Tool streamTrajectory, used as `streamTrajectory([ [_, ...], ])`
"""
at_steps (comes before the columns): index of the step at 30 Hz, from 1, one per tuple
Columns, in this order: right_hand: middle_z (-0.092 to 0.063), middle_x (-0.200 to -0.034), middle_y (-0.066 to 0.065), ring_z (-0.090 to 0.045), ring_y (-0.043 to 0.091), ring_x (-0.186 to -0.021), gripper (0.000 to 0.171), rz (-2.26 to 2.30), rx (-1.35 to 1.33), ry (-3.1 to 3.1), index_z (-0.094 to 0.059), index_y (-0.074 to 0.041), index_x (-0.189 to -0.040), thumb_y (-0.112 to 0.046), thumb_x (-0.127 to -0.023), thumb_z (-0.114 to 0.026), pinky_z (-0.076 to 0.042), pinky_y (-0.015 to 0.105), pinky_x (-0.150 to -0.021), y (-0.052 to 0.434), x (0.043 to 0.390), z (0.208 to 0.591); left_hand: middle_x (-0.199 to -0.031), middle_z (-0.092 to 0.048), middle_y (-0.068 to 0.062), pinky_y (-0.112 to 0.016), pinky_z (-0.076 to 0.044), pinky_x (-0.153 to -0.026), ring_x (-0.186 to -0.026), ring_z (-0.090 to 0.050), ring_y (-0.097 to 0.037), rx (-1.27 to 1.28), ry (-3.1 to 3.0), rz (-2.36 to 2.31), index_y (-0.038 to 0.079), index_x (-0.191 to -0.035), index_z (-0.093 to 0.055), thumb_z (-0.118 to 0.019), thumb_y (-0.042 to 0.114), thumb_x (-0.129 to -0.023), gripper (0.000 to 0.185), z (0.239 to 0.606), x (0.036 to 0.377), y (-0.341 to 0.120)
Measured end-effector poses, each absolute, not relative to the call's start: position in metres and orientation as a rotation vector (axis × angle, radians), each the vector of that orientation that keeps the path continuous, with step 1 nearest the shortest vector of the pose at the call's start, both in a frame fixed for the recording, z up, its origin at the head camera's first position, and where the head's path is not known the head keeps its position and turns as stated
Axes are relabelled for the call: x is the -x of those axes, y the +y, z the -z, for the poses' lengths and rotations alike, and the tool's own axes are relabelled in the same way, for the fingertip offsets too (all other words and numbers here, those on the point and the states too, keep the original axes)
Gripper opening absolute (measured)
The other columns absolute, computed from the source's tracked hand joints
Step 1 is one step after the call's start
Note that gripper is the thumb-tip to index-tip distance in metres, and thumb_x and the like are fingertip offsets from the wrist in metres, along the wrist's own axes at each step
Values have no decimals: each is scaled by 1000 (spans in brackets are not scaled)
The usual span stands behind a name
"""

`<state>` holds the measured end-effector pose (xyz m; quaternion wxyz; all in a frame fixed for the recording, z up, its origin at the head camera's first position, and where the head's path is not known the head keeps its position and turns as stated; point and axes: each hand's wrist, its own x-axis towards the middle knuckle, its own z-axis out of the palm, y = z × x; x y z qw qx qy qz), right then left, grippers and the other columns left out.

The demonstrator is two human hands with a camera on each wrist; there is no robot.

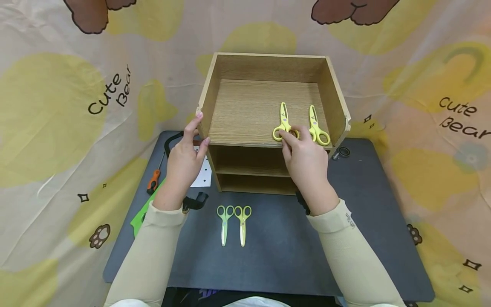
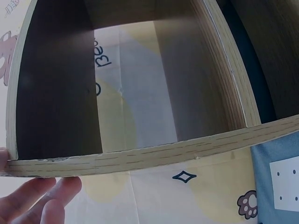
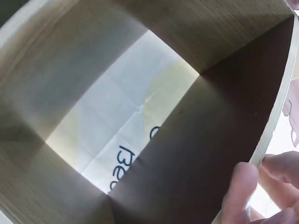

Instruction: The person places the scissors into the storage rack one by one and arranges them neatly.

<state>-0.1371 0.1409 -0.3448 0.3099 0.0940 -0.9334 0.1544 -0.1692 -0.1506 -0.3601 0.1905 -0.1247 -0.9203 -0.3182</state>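
A wooden shelf unit (image 1: 245,111) with an open top tray stands on a dark mat (image 1: 291,251). Two yellow scissors lie in the tray near its front edge. My right hand (image 1: 287,136) pinches the handles of the left yellow scissors (image 1: 284,119); the right yellow scissors (image 1: 316,125) lie free beside it. My left hand (image 1: 201,128) grips the front of the shelf's left wall, thumb on the front edge; its fingers (image 2: 37,200) show under the wooden rim (image 2: 140,156). Two green scissors (image 1: 224,221) (image 1: 242,221) lie side by side on the mat in front of the shelf.
Left of the shelf lie an orange-handled screwdriver (image 1: 153,181), a green flat piece (image 1: 142,215), a white perforated card (image 1: 202,172) and a black clip (image 1: 195,200). A black ring (image 1: 344,152) sits at the right. Bear-print cloth (image 1: 57,128) surrounds the mat.
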Motion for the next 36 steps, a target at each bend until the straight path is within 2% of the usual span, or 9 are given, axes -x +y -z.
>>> streamTrajectory([
  [3,-65,-117,17,-61,28,-55,29,-508,-327,-2298,-77,-13,-127,-12,-99,-68,-45,42,-43,135,130,354,-141,-63,-21,-43,-44,-56,-87,-72,-39,347,-2589,903,37,-160,-22,-62,21,-108,68,360,169,-152],
  [6,-65,-101,15,-58,21,-52,26,-591,-479,-2125,-79,-9,-117,-7,-96,-64,-42,36,-40,124,121,373,-141,-63,-21,-43,-45,-57,-90,-73,-39,358,-2581,911,37,-160,-22,-62,20,-108,68,359,169,-153],
  [11,-63,-86,3,-48,10,-46,20,-579,-617,-2296,-80,-13,-113,-11,-96,-69,-33,25,-39,102,106,434,-142,-63,-20,-42,-46,-57,-90,-73,-39,378,-2572,912,38,-160,-22,-62,21,-108,68,358,170,-150],
  [13,-62,-89,1,-49,9,-51,20,-554,-595,-2489,-79,-15,-116,-17,-97,-73,-33,23,-43,95,102,460,-142,-63,-21,-43,-46,-57,-90,-73,-39,369,-2576,912,38,-160,-22,-62,21,-108,67,359,170,-150],
  [16,-63,-98,3,-55,12,-63,26,-564,-514,-2767,-77,-16,-122,-26,-97,-78,-40,24,-48,85,99,493,-141,-63,-22,-43,-45,-57,-86,-72,-40,342,-2586,908,37,-160,-22,-61,21,-108,67,359,168,-151],
  [20,-61,-119,12,-64,22,-87,42,-655,-337,-3059,-71,-13,-133,-35,-98,-77,-54,36,-62,74,100,528,-140,-63,-24,-43,-45,-58,-82,-71,-40,325,-2598,910,38,-160,-21,-61,22,-108,67,359,167,-151],
  [25,-52,-137,20,-64,33,-112,66,-728,-198,-3273,-60,-6,-145,-44,-95,-79,-57,46,-79,65,103,562,-140,-63,-24,-43,-44,-58,-80,-70,-40,320,-2599,916,38,-160,-22,-62,23,-108,67,358,167,-151],
  [29,-49,-133,19,-62,32,-109,72,-789,-172,-3300,-59,-4,-142,-44,-88,-85,-57,44,-78,60,103,579,-140,-63,-24,-43,-44,-58,-80,-70,-40,315,-2594,916,38,-160,-22,-62,22,-108,67,360,167,-151],
  [36,-43,-133,21,-58,32,-102,62,-929,-59,-3291,-60,0,-128,-33,-85,-90,-55,43,-77,52,105,583,-140,-64,-21,-42,-41,-55,-82,-71,-39,328,-2570,919,38,-160,-24,-62,22,-108,67,361,169,-150],
])
